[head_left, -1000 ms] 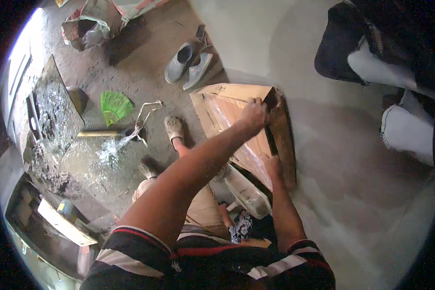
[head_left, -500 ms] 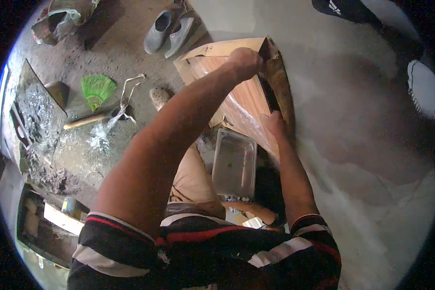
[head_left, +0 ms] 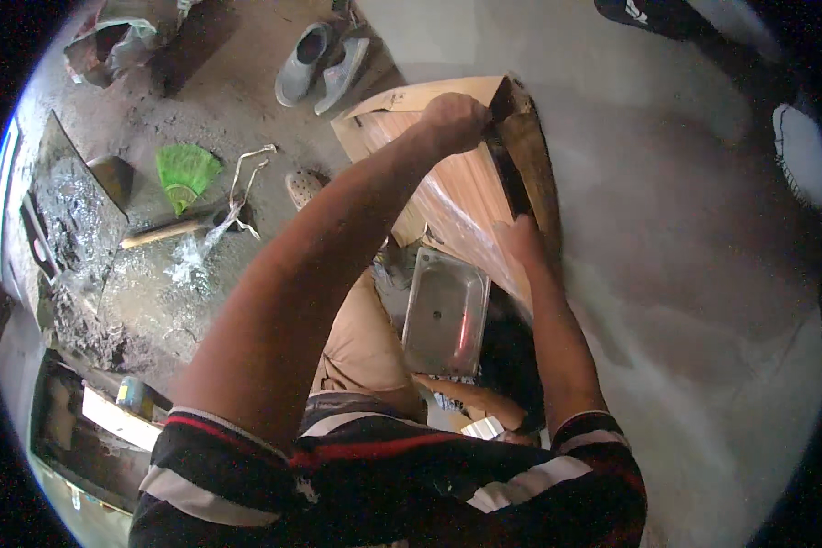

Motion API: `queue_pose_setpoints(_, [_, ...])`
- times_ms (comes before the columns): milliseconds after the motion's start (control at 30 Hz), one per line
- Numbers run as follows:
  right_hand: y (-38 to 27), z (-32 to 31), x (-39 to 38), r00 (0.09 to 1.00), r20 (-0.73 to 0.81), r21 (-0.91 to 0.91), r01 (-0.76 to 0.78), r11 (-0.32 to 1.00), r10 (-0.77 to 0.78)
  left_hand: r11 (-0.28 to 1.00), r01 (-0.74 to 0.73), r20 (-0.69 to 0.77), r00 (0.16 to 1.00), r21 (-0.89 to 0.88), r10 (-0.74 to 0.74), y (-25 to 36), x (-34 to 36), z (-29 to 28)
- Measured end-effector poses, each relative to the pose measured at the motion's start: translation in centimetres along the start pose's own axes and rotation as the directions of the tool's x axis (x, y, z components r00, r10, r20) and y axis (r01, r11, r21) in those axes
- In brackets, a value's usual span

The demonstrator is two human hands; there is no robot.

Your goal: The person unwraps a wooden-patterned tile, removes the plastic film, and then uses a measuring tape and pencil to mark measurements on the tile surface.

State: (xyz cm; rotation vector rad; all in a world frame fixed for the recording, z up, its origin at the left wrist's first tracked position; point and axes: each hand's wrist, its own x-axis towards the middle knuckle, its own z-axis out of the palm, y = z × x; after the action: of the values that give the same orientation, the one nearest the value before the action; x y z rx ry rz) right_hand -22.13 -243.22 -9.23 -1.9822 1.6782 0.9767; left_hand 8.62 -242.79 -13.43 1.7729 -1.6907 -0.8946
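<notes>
In front of me a torn cardboard carton (head_left: 543, 169) stands tilted, with wood-grain boards or tiles (head_left: 470, 187) showing in it under clear plastic. My left hand (head_left: 458, 121) is closed over their upper edge, near the carton's far corner. Lower down on the same edge, my right hand (head_left: 521, 239) is closed too, its fingertips partly hidden. Just below the carton is a rectangular metal basin (head_left: 440, 320) with a hole in its bottom and a red stick-like thing inside.
Another person's forearm (head_left: 479, 402) and dark head (head_left: 511, 352) are close below the basin. Leftward lie a green fan-shaped brush (head_left: 188, 173), a wooden-handled tool (head_left: 169, 230), wet mortar (head_left: 155, 301) and a dark trough (head_left: 91, 447). Grey clogs (head_left: 303, 68) rest beyond the carton.
Both my hands keep their hold on the boards, with hardly any shift. The metal basin has tilted slightly, and its hole and the red thing now show more clearly.
</notes>
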Motion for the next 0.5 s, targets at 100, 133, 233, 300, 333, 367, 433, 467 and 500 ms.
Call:
queue_pose_setpoints(100, [2.3,1.8,-2.1,0.993,-0.083,0.023,0.084,0.996,-0.081,0.997,-0.024,0.175,0.984,-0.067,0.036,0.4,-1.0,-1.7])
queue_pose_setpoints(133, [1.9,2.1,-3.1,0.979,-0.134,0.035,0.161,0.986,-0.155,1.000,0.027,0.137,0.990,-0.011,-0.025,1.0,-2.1,-2.3])
queue_pose_setpoints(233, [-3.5,-2.5,-9.6,0.995,0.001,0.008,0.105,0.994,-0.105,0.989,-0.070,0.078,0.994,-0.128,0.080,1.8,-6.3,-5.2])
queue_pose_setpoints(300, [-4.6,-5.0,-14.0,0.989,-0.053,0.018,0.142,0.990,-0.140,0.981,-0.161,0.000,0.987,-0.109,0.162,4.1,-7.8,-6.8])
queue_pose_setpoints(333, [-4.7,-5.5,-15.5,0.983,-0.085,0.018,0.167,0.986,-0.165,0.966,-0.243,-0.073,0.969,-0.088,0.237,5.1,-8.5,-7.7])
queue_pose_setpoints(367, [-4.6,-6.0,-17.2,0.976,-0.113,0.017,0.188,0.982,-0.185,0.966,-0.246,-0.088,0.967,-0.078,0.239,6.2,-9.3,-8.7])
queue_pose_setpoints(433, [-4.1,-6.3,-19.6,0.936,-0.240,-0.094,0.239,0.966,-0.255,0.945,-0.274,-0.139,0.958,-0.179,0.251,8.1,-10.7,-11.3])
queue_pose_setpoints(467, [-4.0,-6.2,-20.6,0.913,-0.282,-0.137,0.266,0.954,-0.295,0.933,-0.284,-0.164,0.954,-0.223,0.251,8.1,-11.5,-11.7])
queue_pose_setpoints(500, [-3.2,-6.1,-21.8,0.849,-0.373,-0.004,0.403,0.915,-0.375,0.936,-0.284,-0.179,0.952,-0.206,0.249,9.3,-12.7,-13.8])
